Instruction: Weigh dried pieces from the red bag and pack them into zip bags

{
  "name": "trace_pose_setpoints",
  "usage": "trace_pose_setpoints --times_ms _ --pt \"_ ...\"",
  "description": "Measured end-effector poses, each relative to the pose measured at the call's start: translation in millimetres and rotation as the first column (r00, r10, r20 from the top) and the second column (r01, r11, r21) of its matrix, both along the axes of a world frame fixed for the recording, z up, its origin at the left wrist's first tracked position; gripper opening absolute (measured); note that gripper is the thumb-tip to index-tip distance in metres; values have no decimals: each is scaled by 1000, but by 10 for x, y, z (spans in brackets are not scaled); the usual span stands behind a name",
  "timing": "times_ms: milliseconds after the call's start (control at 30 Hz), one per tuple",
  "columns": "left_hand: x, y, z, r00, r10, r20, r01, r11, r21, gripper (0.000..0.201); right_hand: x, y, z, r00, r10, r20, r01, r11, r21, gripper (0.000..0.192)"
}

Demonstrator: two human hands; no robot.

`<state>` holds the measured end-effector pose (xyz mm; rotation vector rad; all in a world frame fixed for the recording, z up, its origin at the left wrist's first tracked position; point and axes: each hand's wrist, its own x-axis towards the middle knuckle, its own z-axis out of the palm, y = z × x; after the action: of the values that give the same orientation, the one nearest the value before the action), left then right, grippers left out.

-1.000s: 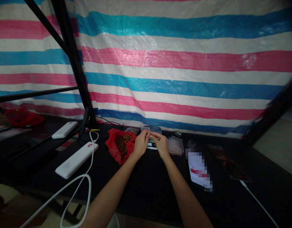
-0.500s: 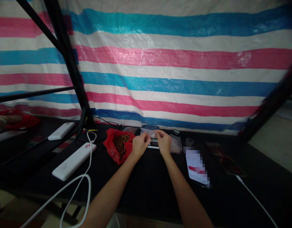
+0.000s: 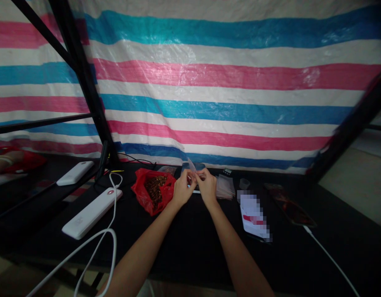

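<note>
Striped tarpaulin (image 3: pixel 227 82) in blue, pink and white hangs behind the far edge of the dark surface (image 3: pixel 190 231), with a black frame post (image 3: pixel 81 78) rising at the far left corner. Toward the left edge lie two white power banks (image 3: pixel 90 213), the nearer one trailing a white cable (image 3: pixel 94 255) off the near edge. A red bag (image 3: pixel 151 190) of brown pieces lies open near the far edge, just left of the hands. A blurred white card (image 3: pixel 254 214) and a dark phone (image 3: pixel 291 206) lie toward the right edge; a stack of clear bags (image 3: pixel 225 187) and a small clear cup (image 3: pixel 244 183) sit near the far edge, right of the hands.

Left hand (image 3: pixel 182 190) and right hand (image 3: pixel 207 189) meet near the middle of the far edge, fingers narrowed to a pinch on one small clear bag (image 3: pixel 192 167), which stands up above the fingertips, over a partly hidden scale (image 3: pixel 195 166). Half a second earlier the bag lay lower and flatter between the hands, close to the scale; it is now lifted and tilted upright, while the hands have drawn closer together. Judged from this, the bag is off the scale and is being worked at its mouth; whether it holds anything cannot be told.
</note>
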<state>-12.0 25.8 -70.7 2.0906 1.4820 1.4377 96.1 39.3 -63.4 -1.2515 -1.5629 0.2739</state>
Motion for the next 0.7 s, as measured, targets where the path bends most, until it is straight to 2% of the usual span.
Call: trace_pose_setpoints --times_ms 100,233,467,533,633,700 --pt "-3 -4 2 1000 -13 12 12 1000 18 18 8 -12 9 988 -95 119 98 995 -20 14" --pt "-39 27 -29 998 50 -31 -47 997 67 19 -8 -50 18 956 -165 243 175 984 -20 20" --pt "-94 60 -71 966 163 -199 -142 983 118 14 28 -46 -11 922 -276 272 283 959 15 24" --pt "-108 50 -49 946 204 -252 -162 971 178 11 38 -37 -29 915 -301 269 304 952 33 23" --pt "-114 18 -4 914 177 -365 -61 949 309 16 50 -12 -40 943 -256 214 260 966 13 20" --pt "-109 -7 20 897 85 -433 79 935 345 26 57 20 -39 982 -128 136 132 991 -21 19"
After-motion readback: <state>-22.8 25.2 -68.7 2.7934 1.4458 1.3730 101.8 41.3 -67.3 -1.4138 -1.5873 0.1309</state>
